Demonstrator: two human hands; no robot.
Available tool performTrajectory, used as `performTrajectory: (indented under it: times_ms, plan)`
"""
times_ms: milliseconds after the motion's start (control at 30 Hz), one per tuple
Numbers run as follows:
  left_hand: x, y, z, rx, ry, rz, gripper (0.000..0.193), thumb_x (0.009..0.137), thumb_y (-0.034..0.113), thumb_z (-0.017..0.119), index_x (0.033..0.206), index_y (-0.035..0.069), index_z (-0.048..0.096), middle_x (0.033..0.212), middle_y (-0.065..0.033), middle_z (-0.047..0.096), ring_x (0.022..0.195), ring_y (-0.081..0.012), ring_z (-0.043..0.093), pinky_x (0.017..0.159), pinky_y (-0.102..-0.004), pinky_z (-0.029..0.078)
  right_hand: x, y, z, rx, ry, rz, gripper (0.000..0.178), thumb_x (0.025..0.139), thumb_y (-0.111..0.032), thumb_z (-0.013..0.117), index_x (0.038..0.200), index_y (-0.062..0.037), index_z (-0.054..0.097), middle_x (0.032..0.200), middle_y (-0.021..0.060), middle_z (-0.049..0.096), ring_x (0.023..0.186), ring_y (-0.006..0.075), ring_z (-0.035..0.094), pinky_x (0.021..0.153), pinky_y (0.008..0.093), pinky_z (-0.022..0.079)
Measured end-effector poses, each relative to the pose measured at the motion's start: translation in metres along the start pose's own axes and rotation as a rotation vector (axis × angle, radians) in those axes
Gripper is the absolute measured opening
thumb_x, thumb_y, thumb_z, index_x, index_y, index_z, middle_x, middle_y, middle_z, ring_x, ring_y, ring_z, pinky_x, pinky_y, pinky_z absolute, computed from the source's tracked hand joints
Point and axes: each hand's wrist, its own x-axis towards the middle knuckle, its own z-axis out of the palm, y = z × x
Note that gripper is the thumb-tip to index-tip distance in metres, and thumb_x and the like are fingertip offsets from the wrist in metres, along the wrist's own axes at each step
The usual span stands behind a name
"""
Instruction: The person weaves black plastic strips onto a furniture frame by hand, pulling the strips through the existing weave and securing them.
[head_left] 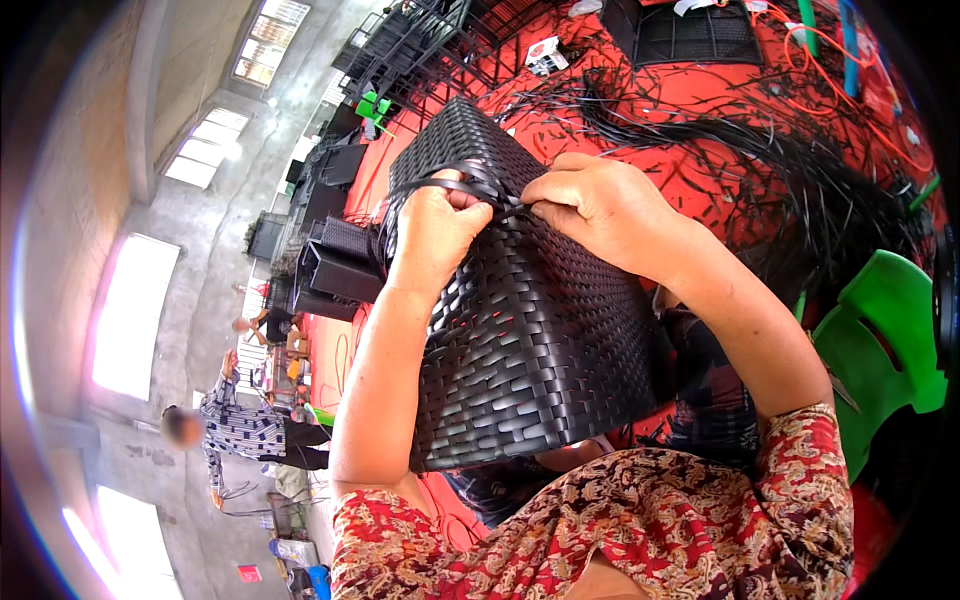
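Two hands, both mine, work on one black woven basket that rests on my lap, just above my patterned red sleeves. My left hand is closed in a fist around a flat black strip at the basket's upper edge; my right hand lies curled on the weave just beside it, fingertips pinching the same spot, though what they grip is hidden under the fingers. The basket's lower corner is covered by my sleeve, and its far side is out of sight. One green plastic chair stands to my right, cut off by the dark rim. Beyond the basket, a heap of loose black strips spreads over the red floor mat; single strands cannot be counted. Farther off lie one flat black woven panel and a stack of black metal frames, their number unclear. At far left, one person in a patterned shirt stands with the face blurred, and a second figure behind is too small to make out.
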Motion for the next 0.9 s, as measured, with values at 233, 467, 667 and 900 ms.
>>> performTrajectory:
  times_ms: [233,467,667,900]
  plan:
    - [0.016,-0.013,-0.008,-0.157,-0.149,0.014,0.022,0.065,0.013,0.067,0.082,0.000,0.062,0.069,-0.0077,0.064,0.063,-0.0151,0.060,0.062,-0.0290,0.046,-0.013,0.006,0.000,-0.033,0.059,0.049,0.015,0.079,-0.016,0.058,0.090,-0.0079,0.065,0.080,0.0109,0.059,0.075,0.0311,0.060,0.064,0.0411,0.048]
    - [0.009,-0.013,-0.005,-0.516,-0.125,-0.046,0.028,0.069,0.002,0.069,0.096,0.001,0.060,0.076,-0.0005,0.062,0.064,-0.0073,0.056,0.058,-0.0211,0.043,-0.006,0.002,-0.003,0.018,0.001,0.060,0.013,0.078,-0.015,0.060,0.087,-0.0077,0.067,0.080,0.0116,0.061,0.076,0.0309,0.060,0.065,0.0400,0.047]
    - [0.000,-0.016,-0.006,-0.693,-0.105,-0.182,0.035,0.069,0.002,0.070,0.103,0.004,0.062,0.074,0.0012,0.062,0.057,-0.0051,0.049,0.050,-0.0180,0.034,-0.001,-0.003,0.002,-0.009,-0.023,0.049,0.012,0.078,-0.014,0.060,0.084,-0.0075,0.067,0.075,0.0122,0.059,0.074,0.0320,0.060,0.065,0.0406,0.047]
    - [-0.005,-0.020,-0.008,-0.792,-0.124,-0.181,0.036,0.069,0.004,0.072,0.104,0.004,0.063,0.073,0.0008,0.063,0.058,-0.0062,0.050,0.052,-0.0192,0.034,0.014,-0.021,-0.007,-0.181,-0.108,0.026,0.010,0.075,-0.014,0.060,0.073,-0.0035,0.061,0.073,0.0139,0.058,0.072,0.0331,0.059,0.064,0.0428,0.046]
